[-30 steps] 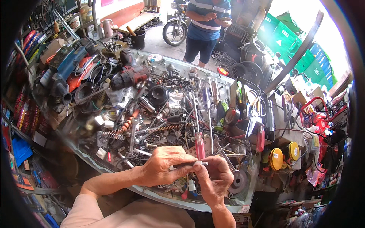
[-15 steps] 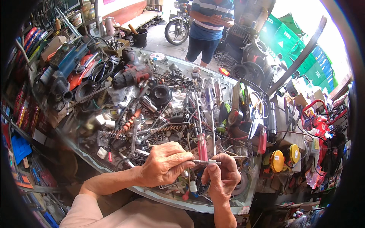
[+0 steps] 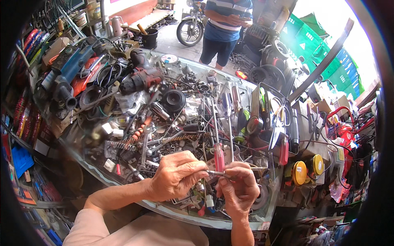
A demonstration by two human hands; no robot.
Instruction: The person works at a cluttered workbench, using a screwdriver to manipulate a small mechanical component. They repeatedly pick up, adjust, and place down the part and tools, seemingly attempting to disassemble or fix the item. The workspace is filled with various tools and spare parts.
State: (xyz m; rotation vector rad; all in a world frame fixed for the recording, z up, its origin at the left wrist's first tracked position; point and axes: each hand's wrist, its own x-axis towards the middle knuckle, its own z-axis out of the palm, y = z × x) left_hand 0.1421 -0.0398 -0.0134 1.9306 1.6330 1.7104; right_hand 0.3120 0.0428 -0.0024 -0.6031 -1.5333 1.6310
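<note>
Remote insp.: I note L hand [image 3: 176, 176] fingers pinching one end of slim metal rod [image 3: 216, 173], R hand [image 3: 238, 190] thumb + fingers grasping other; rod above glass-top bench [image 3: 255, 225], nr red-handled screwdriver [image 3: 219, 158].

Rod [image 3: 215, 173] partly hidden by fingers [image 3: 193, 167]; bystander [image 3: 223, 32] cropped above.

Between the left hand [image 3: 174, 176] and the right hand [image 3: 240, 190], a narrow gap lies below the thin metal rod [image 3: 216, 173], toward the front rim of the desk [image 3: 164, 212]. Just beyond, a red-handled screwdriver [image 3: 219, 158] blocks the way; a coil spring [image 3: 186, 138] crowds the left, a walled tray [image 3: 254, 100] the right
</note>
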